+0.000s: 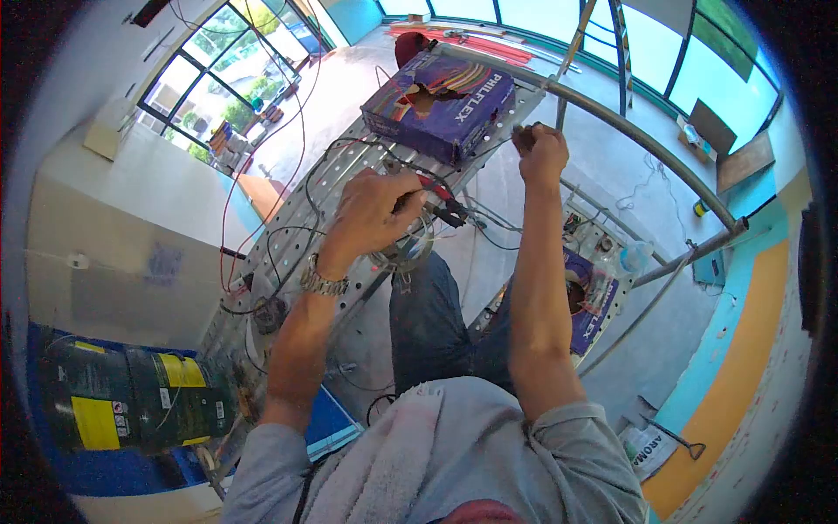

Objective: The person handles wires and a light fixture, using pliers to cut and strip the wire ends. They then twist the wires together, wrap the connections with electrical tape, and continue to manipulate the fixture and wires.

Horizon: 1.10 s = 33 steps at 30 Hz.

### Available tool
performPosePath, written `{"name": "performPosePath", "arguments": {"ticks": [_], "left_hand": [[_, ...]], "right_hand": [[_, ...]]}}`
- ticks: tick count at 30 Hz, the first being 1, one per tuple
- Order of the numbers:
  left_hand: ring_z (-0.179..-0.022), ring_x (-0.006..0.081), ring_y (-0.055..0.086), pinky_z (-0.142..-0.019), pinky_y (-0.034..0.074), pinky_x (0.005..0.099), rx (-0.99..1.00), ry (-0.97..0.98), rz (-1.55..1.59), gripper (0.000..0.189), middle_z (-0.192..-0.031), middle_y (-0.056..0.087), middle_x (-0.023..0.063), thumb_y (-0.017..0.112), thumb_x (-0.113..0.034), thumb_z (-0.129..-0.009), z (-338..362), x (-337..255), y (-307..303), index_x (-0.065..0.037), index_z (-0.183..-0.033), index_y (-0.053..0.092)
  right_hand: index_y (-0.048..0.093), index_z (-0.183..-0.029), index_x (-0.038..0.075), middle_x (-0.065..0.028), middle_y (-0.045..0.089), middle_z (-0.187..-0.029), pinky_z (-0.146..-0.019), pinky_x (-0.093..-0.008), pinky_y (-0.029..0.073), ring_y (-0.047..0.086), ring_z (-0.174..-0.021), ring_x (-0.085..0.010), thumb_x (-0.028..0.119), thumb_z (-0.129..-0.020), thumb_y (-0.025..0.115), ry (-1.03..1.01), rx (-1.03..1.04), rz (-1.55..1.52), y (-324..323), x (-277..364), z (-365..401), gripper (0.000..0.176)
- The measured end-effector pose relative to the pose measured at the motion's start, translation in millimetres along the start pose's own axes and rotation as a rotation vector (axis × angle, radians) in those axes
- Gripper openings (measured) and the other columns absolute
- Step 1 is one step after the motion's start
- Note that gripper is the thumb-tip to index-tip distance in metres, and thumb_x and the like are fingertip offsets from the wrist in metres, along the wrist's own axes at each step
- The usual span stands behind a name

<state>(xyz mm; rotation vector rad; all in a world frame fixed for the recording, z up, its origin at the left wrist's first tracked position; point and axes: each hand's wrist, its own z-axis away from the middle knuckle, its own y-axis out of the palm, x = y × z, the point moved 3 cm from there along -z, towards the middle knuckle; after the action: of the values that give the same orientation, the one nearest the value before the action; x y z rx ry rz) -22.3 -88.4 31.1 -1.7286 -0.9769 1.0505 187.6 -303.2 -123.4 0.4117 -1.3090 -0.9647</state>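
Note:
My left hand (374, 211), with a metal watch (323, 278) on its wrist, is curled closed above the perforated metal plank (301, 205). What its fingers hold is hidden. Just beyond its fingertips lie red-and-black pliers (443, 199) among loose wires, and a coil of pale wire (407, 253) is below. Raised to the right, my right hand (543, 154) has its fingers pinched at the end of a thin black wire (491, 150), which runs back toward the plank. A purple PHILFLEX box (441, 100) with a torn opening rests on the plank ahead of both hands.
A curved scaffold tube (642, 118) crosses at the right. Lower down, another PHILFLEX box (594, 301) sits beside a plastic bottle (635, 256). Dark drums with yellow labels (131, 393) stand at left. A ladder (623, 57) rises near the windows.

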Motion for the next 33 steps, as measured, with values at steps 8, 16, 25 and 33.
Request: {"name": "performPosePath", "arguments": {"ticks": [8, 16, 25, 33], "left_hand": [[-0.065, 0.0349, 0.061, -0.074, 0.046, 0.0458, -0.002, -0.006, 0.037, 0.025, -0.067, 0.062, 0.0131, 0.067, -0.03, -0.098, 0.8, 7.8, -0.9, -0.008, -0.085, 0.067], [-0.065, 0.0345, 0.06, -0.073, 0.046, 0.0455, -0.035, 0.062, 0.059, 0.023, -0.066, 0.06, 0.0121, 0.068, -0.029, -0.097, -3.3, -3.0, 1.5, -0.008, -0.088, 0.069], [-0.065, 0.0325, 0.064, -0.065, 0.047, 0.0434, -0.145, -0.121, 0.106, 0.027, -0.071, 0.066, 0.0135, 0.068, -0.033, -0.099, 6.5, 39.5, -11.5, -0.007, -0.093, 0.072], [-0.058, 0.0182, 0.064, -0.064, 0.047, 0.0365, -0.136, -0.178, 0.328, 0.03, -0.063, 0.065, 0.0058, 0.058, -0.031, -0.107, 0.6, 46.5, -3.9, -0.007, -0.098, 0.075]], "right_hand": [[0.046, -0.088, 0.008, 0.0009, 0.032, -0.068, -0.05, -0.0304, 0.029, 0.032, -0.057, -0.0139, 0.008, -0.106, 0.039, 0.419, 0.392, -0.452, 34.4, 47.4, 14.4, 0.02], [0.052, -0.091, 0.001, -0.0084, 0.047, -0.072, -0.05, -0.0364, 0.037, 0.043, -0.059, -0.0198, 0.005, -0.1, 0.045, 0.191, 0.025, -0.318, -0.1, 32.5, -116.2, 0.012], [0.062, -0.115, -0.006, -0.0069, 0.057, -0.086, -0.062, -0.0336, 0.05, 0.053, -0.07, -0.0168, 0.005, -0.106, 0.052, -0.283, 0.25, 0.141, -66.0, 163.1, -155.3, 0.018], [0.076, -0.118, -0.001, -0.0177, 0.073, -0.112, -0.098, -0.0395, 0.052, 0.07, -0.105, -0.0286, 0.026, -0.103, 0.067, -0.588, 0.426, 1.146, -124.9, 73.7, -74.9, 0.032]]}}
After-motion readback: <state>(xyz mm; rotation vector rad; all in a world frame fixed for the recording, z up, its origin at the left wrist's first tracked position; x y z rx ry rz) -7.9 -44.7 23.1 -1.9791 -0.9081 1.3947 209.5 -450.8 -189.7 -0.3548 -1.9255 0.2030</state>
